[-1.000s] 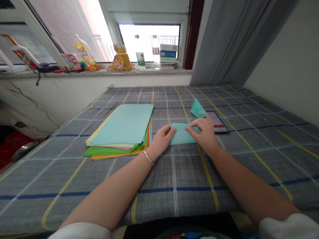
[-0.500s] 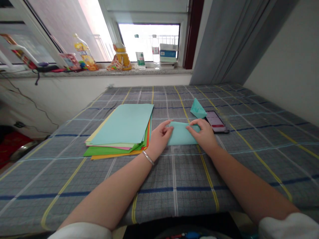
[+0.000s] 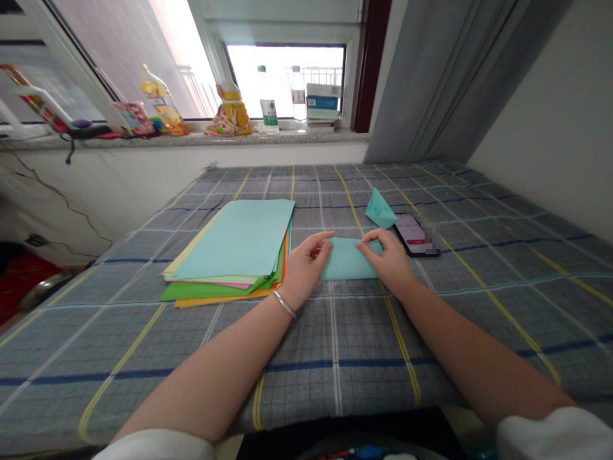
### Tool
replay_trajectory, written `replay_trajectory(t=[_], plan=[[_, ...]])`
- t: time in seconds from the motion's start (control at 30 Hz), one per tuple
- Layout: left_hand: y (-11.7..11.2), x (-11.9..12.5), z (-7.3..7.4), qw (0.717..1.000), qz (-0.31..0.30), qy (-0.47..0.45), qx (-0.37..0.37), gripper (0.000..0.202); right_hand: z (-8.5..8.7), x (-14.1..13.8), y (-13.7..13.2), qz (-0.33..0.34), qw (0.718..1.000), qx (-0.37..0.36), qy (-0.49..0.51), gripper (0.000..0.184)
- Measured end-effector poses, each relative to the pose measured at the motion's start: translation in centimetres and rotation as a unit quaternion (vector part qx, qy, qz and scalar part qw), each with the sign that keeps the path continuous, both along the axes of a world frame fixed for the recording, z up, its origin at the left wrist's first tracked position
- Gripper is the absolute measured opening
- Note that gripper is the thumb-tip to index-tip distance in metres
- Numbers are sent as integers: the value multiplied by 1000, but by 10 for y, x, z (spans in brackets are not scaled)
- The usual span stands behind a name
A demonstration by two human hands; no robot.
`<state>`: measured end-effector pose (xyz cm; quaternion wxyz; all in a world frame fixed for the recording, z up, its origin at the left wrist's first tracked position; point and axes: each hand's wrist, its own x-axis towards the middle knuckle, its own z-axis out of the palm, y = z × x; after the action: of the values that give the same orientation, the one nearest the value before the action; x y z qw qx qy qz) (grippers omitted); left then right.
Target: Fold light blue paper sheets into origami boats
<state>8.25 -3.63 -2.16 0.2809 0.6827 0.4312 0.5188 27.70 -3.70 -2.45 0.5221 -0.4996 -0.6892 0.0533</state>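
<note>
A folded teal paper [image 3: 347, 259] lies flat on the checked cloth. My left hand [image 3: 304, 265], a bangle on its wrist, pinches the paper's left edge with thumb and fingers. At the paper's right end my right hand [image 3: 390, 255] pinches the upper corner between thumb and forefinger. Both hands rest on the cloth, and the paper's far edge is slightly raised between them.
A stack of coloured sheets [image 3: 234, 249], teal on top, lies to the left. A small folded teal shape [image 3: 380, 209] and a phone [image 3: 414, 234] sit just beyond my right hand. Bottles and boxes line the windowsill [image 3: 191, 139]. A grey curtain [image 3: 445, 76] hangs at the right.
Both hands have slid a little toward the far edge of the folded paper; my left thumb now reaches over its top left corner. The paper has shifted slightly left.
</note>
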Motion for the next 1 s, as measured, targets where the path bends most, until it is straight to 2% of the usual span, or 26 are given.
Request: replay_trajectory(t=[0.17, 0.3, 0.47, 0.6, 0.73, 1.0], plan=[[1, -2, 3, 999, 20, 24, 16, 21, -1, 0, 0, 1, 1000, -7, 1, 9], [4, -1, 1, 999, 24, 14, 28, 22, -2, 3, 1, 20, 1000, -13, 15, 19], [9, -2, -4, 998, 55, -17, 18, 21, -1, 8, 4, 30, 999, -1, -13, 16], [13, -6, -4, 998, 68, 2, 4, 21, -2, 10, 6, 45, 998, -26, 22, 15], [13, -9, -2, 998, 43, 43, -17, 21, -4, 9, 7, 62, 996, -42, 39, 16], [12, -8, 4, 997, 80, -1, -24, 20, -5, 9, 8, 62, 996, -51, 39, 20]])
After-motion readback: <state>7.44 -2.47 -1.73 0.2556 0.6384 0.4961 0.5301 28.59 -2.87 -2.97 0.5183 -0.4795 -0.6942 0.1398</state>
